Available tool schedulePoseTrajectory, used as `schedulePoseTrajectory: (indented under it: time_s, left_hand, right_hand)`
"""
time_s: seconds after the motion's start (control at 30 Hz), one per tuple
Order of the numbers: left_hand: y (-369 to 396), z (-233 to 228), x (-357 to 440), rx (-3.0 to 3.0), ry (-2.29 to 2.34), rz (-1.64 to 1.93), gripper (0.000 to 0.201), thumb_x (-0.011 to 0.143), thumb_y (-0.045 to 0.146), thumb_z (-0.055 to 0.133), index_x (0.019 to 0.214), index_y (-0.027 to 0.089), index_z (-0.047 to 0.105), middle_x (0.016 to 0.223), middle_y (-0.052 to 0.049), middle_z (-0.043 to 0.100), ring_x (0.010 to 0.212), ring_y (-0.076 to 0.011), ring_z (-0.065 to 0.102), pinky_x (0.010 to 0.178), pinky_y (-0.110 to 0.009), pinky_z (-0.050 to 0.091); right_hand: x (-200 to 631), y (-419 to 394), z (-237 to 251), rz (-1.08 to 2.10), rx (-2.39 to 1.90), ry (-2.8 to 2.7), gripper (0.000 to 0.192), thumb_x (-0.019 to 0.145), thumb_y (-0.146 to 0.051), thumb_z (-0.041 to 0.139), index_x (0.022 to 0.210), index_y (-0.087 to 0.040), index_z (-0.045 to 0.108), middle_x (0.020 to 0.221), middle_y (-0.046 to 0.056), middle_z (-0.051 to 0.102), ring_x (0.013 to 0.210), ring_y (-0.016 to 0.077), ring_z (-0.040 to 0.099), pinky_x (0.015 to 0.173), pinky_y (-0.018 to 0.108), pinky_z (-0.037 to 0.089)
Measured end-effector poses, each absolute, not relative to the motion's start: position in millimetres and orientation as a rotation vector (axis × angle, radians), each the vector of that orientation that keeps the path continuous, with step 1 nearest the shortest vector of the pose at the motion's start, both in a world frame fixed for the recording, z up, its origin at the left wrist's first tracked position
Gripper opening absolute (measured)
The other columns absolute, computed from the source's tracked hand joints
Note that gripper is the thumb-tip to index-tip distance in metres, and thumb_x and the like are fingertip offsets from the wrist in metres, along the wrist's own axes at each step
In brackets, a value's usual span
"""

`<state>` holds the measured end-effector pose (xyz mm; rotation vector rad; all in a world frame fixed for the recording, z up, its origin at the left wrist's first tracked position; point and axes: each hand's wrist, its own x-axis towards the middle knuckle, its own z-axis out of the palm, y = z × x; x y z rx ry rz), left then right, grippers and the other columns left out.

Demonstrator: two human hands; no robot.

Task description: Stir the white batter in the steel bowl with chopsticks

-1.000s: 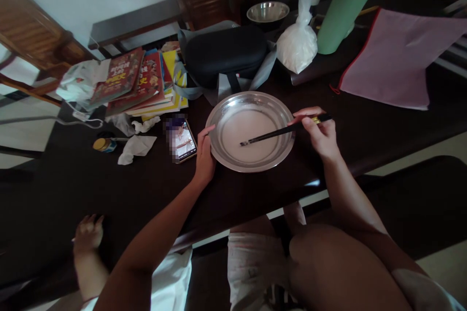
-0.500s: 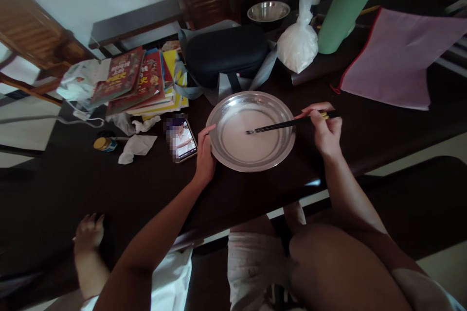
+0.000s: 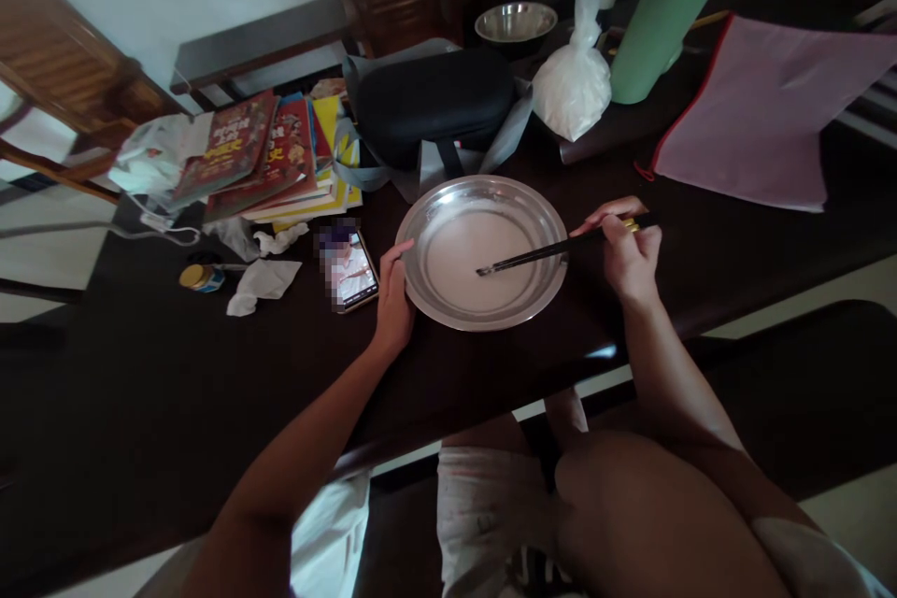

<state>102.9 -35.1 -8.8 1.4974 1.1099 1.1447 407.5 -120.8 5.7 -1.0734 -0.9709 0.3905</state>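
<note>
A wide metal basin stands on the dark table, with a milky, pale liquid in its bottom. My left hand grips the basin's left rim, fingers along the outer edge. In my right hand is a pair of black chopsticks, closed between the fingers and slanting down to the left. Their tips reach the liquid near the middle of the basin. A phone with a lit screen lies just left of my left hand.
Behind the basin sit a black case with grey straps and a knotted bag of white powder. Books, crumpled tissue and a small jar lie left. A green cylinder and pink sheet are right.
The chopstick tips have shifted slightly toward me and to the right within the liquid. Another person's hand at the lower left has gone out of view. My left hand stays put.
</note>
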Motion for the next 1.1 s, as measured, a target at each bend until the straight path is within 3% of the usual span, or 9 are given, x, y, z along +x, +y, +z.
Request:
schedulePoseTrajectory:
  time_s: [0.17, 0.37, 0.53, 0.7, 0.9, 1.1]
  left_hand:
    - [-34.3, -10.7, 102.7, 1.489, 1.116, 1.164, 0.045, 0.103, 0.064, 0.052, 0.12, 0.026, 0.07, 0.134, -0.009, 0.068, 0.133, -0.0272, 0.06, 0.123, -0.044, 0.042]
    - [-33.3, -11.5, 101.8, 1.51, 1.105, 1.165, 0.049, 0.102, 0.069, 0.052, 0.12, 0.027, 0.07, 0.133, -0.009, 0.067, 0.133, -0.0283, 0.059, 0.124, -0.047, 0.041]
    - [-34.4, -9.3, 102.6, 1.511, 1.111, 1.156, 0.047, 0.104, 0.066, 0.051, 0.119, 0.026, 0.07, 0.132, -0.009, 0.068, 0.134, -0.0284, 0.058, 0.123, -0.046, 0.043]
    - [-35.9, -6.3, 103.2, 1.526, 1.097, 1.137, 0.038, 0.107, 0.056, 0.05, 0.121, 0.025, 0.069, 0.134, -0.011, 0.067, 0.134, -0.0282, 0.058, 0.122, -0.047, 0.045]
    - [-35.2, -7.1, 104.6, 1.458, 1.107, 1.17, 0.046, 0.102, 0.065, 0.054, 0.122, 0.027, 0.069, 0.128, -0.008, 0.068, 0.132, -0.0282, 0.06, 0.12, -0.044, 0.045]
    - [-34.1, -9.7, 103.0, 1.498, 1.097, 1.171, 0.045, 0.103, 0.065, 0.053, 0.122, 0.027, 0.07, 0.131, -0.008, 0.068, 0.131, -0.0271, 0.06, 0.121, -0.044, 0.044]
  right_hand:
    - [406.5, -123.7, 7.5, 0.438, -1.189, -1.12, 0.029, 0.092, -0.057, 0.075, 0.098, -0.029, 0.077, 0.083, 0.001, 0.077, 0.077, 0.0209, 0.078, 0.078, 0.039, 0.065]
    - [407.5, -123.6, 5.5, 0.385, -1.127, -1.032, 0.029, 0.093, -0.059, 0.073, 0.089, -0.031, 0.072, 0.077, -0.003, 0.071, 0.064, 0.0179, 0.072, 0.067, 0.036, 0.063]
    - [406.7, -123.9, 7.3, 0.448, -1.201, -1.143, 0.031, 0.093, -0.06, 0.073, 0.1, -0.03, 0.076, 0.08, 0.0, 0.076, 0.077, 0.0214, 0.077, 0.077, 0.039, 0.065]
    - [408.7, -121.0, 4.4, 0.349, -1.102, -0.987, 0.03, 0.092, -0.06, 0.074, 0.087, -0.03, 0.071, 0.077, -0.003, 0.071, 0.061, 0.016, 0.071, 0.065, 0.034, 0.062]
    - [406.3, -122.6, 7.5, 0.443, -1.197, -1.124, 0.033, 0.091, -0.061, 0.074, 0.097, -0.029, 0.075, 0.08, 0.0, 0.076, 0.076, 0.0207, 0.078, 0.076, 0.038, 0.066]
    - [406.7, -121.7, 6.3, 0.419, -1.105, -0.995, 0.031, 0.089, -0.059, 0.076, 0.084, -0.029, 0.072, 0.073, -0.003, 0.072, 0.062, 0.0169, 0.071, 0.063, 0.034, 0.062]
